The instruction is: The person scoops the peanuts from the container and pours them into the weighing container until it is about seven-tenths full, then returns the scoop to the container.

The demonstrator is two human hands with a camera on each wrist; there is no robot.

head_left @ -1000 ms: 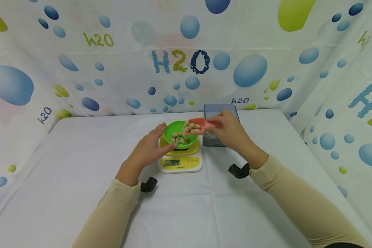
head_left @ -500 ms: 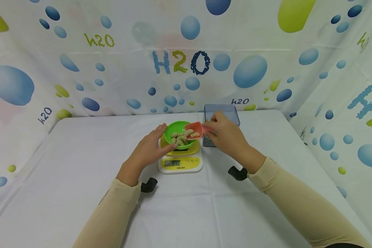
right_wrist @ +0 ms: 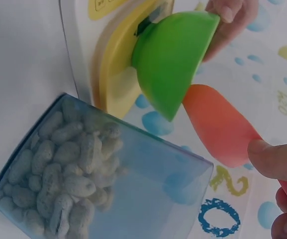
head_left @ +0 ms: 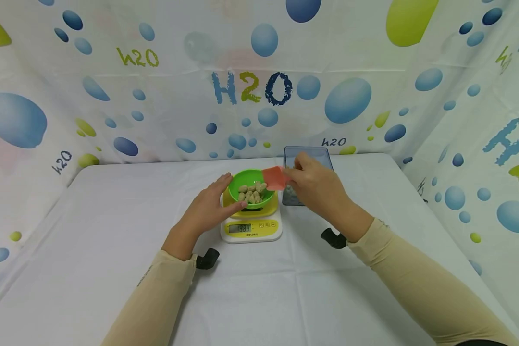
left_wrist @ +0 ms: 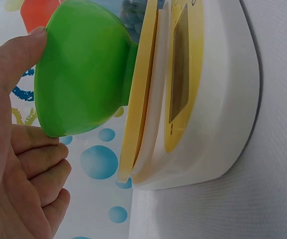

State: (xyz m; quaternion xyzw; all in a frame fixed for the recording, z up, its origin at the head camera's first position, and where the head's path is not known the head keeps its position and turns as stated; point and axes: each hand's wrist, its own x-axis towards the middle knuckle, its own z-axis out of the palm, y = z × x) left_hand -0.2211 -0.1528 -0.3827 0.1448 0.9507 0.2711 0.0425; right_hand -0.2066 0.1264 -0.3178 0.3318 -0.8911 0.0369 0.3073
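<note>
In the head view my left hand (head_left: 207, 206) steadies a green bowl (head_left: 244, 178) by its rim, thumb on the near side and fingers on the far side. The bowl sits on a yellow and white kitchen scale (head_left: 265, 234) and holds a small heap of unshelled peanuts (head_left: 251, 196). My right hand (head_left: 324, 197) pinches the handle of a coral-red scoop (head_left: 274, 179). Its blade is tipped at the bowl's right rim, with a peanut at the lip. From the right wrist, the scoop's back (right_wrist: 223, 124) faces the camera, hiding its inside.
Just right of the scale stands a clear bluish plastic box (head_left: 307, 153), partly behind my right hand. Several peanuts (right_wrist: 78, 184) fill its lower part in the right wrist view. A white cloth (head_left: 112, 230) covers the table. A printed curtain (head_left: 164, 115) hangs close behind.
The scoop has turned over from level to steeply tipped, and its peanuts have slid into the bowl, where the heap has grown. The scale's digits have changed. My left hand has stayed in place.
</note>
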